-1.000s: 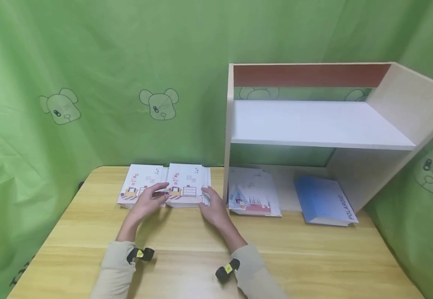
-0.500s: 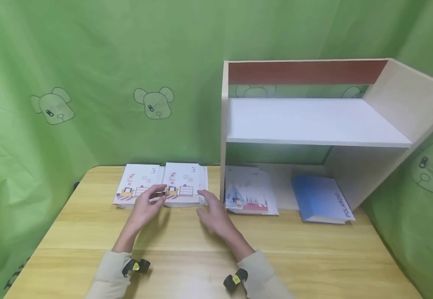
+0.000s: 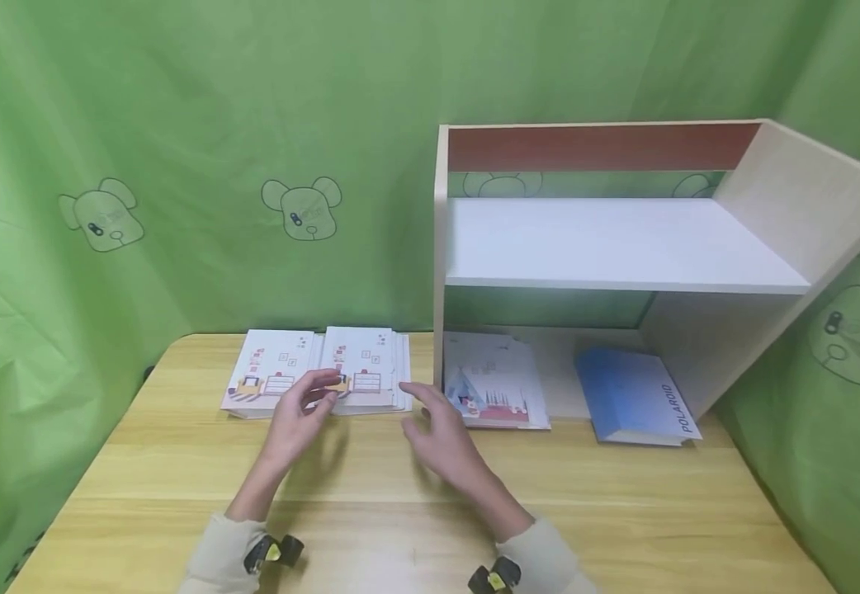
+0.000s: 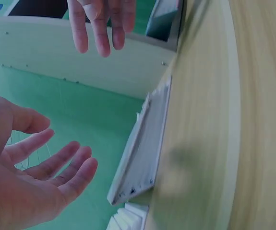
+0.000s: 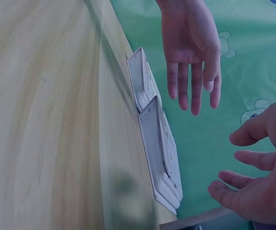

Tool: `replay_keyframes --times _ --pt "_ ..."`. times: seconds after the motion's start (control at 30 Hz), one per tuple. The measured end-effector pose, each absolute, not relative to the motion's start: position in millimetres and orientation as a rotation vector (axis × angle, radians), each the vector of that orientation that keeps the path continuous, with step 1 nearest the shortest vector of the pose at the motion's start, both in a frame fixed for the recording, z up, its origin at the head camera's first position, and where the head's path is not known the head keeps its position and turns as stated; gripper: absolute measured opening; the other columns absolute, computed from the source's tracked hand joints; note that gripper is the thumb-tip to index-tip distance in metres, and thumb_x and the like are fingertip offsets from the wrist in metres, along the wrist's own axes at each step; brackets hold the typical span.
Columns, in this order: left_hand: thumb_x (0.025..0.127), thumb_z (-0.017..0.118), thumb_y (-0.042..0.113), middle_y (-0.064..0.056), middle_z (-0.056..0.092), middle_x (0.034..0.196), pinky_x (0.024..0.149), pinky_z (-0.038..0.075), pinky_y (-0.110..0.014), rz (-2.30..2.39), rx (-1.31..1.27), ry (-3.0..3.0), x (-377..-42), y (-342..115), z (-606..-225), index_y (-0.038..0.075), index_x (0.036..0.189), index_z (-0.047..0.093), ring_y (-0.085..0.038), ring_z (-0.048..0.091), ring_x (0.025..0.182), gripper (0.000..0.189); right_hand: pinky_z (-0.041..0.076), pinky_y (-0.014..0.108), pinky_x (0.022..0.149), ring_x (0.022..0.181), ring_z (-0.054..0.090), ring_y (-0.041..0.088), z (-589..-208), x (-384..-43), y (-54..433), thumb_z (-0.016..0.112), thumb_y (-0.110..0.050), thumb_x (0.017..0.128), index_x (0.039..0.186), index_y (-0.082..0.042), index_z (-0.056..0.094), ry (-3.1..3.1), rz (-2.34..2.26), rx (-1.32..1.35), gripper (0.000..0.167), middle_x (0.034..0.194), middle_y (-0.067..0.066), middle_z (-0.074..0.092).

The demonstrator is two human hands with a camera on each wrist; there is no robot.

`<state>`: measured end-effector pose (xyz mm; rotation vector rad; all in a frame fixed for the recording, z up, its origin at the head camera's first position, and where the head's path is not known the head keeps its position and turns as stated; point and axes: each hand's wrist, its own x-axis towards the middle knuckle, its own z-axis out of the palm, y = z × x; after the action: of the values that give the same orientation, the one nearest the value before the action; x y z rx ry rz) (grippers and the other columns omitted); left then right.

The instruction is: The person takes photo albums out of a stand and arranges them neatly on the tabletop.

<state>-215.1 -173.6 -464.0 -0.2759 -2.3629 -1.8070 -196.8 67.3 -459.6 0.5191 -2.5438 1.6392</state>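
Note:
Two piles of white illustrated books lie side by side at the table's back edge in the head view, a left pile (image 3: 270, 359) and a right pile (image 3: 361, 359). My left hand (image 3: 298, 422) hovers over their near edges, overlapping both, fingers loosely bent with nothing between them. To the right of the right pile, my right hand (image 3: 441, 437) is held with fingers spread and empty. In the left wrist view, the left hand (image 4: 42, 177) has a gap between thumb and fingers. Relaxed and apart from the books, the right hand (image 5: 258, 175) shows in the right wrist view.
A two-level wooden bookshelf (image 3: 623, 243) stands on the table (image 3: 370, 495) at the right. On its lower level lie white illustrated books (image 3: 500, 371) at the left and a blue book marked POLAROID (image 3: 626, 392) at the right. A green curtain (image 3: 200, 107) hangs behind.
My right hand has come off the right pile's side and moved right and nearer to me. The left hand has drawn back slightly. Both piles stay where they were.

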Motion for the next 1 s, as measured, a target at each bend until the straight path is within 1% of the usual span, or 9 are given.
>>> replay_keyframes --times 0.13,0.33,0.47,0.63,0.8,1.0 --pt "0.097 0.062 -0.004 -0.026 0.062 0.132 0.101 0.055 -0.034 -1.832 -0.281 -2.336 -213 -168 -460 0.000 0.134 0.060 -0.045 0.060 0.121 0.037 0.047 0.048 0.110 0.137 0.049 0.033 -455 -192 73 0.065 0.004 0.092 0.143 -0.008 0.058 -2.521 1.651 0.514 0.053 0.147 0.010 0.054" --pt "0.096 0.064 -0.004 -0.022 0.064 0.128 0.096 0.056 -0.028 -1.873 -0.247 -2.260 -209 -157 -458 -0.003 0.129 0.062 -0.043 0.064 0.115 0.033 0.047 0.045 0.111 0.135 0.051 0.031 -449 -185 80 0.066 0.004 0.092 0.140 -0.012 0.060 -2.491 1.650 0.503 0.051 0.145 0.007 0.056" --pt "0.097 0.065 -0.002 -0.022 0.064 0.127 0.096 0.057 -0.029 -1.910 -0.266 -2.222 -207 -149 -459 -0.003 0.127 0.062 -0.045 0.064 0.114 0.030 0.048 0.048 0.110 0.128 0.056 0.032 -450 -181 85 0.068 0.003 0.091 0.138 -0.012 0.062 -2.473 1.635 0.477 0.049 0.142 0.005 0.058" --pt "0.097 0.065 0.000 -0.019 0.065 0.128 0.095 0.058 -0.030 -1.917 -0.316 -2.189 -206 -141 -461 -0.001 0.126 0.062 -0.050 0.061 0.116 0.028 0.048 0.052 0.109 0.124 0.059 0.032 -452 -180 90 0.068 0.006 0.091 0.135 -0.008 0.063 -2.427 1.665 0.482 0.047 0.138 0.006 0.061" --pt "0.098 0.065 0.002 -0.020 0.065 0.128 0.097 0.057 -0.032 -1.925 -0.334 -2.178 -204 -135 -460 -0.003 0.128 0.061 -0.051 0.060 0.118 0.030 0.048 0.051 0.109 0.125 0.059 0.032 -451 -179 95 0.067 0.006 0.091 0.134 -0.009 0.063 -2.412 1.689 0.481 0.046 0.134 0.008 0.063" --pt "0.098 0.065 0.001 -0.022 0.064 0.128 0.097 0.057 -0.032 -1.992 -0.356 -2.161 -204 -131 -457 -0.005 0.129 0.060 -0.051 0.059 0.119 0.032 0.051 0.048 0.106 0.125 0.058 0.036 -450 -179 105 0.067 0.007 0.092 0.134 -0.009 0.063 -2.413 1.703 0.480 0.046 0.133 0.009 0.063"
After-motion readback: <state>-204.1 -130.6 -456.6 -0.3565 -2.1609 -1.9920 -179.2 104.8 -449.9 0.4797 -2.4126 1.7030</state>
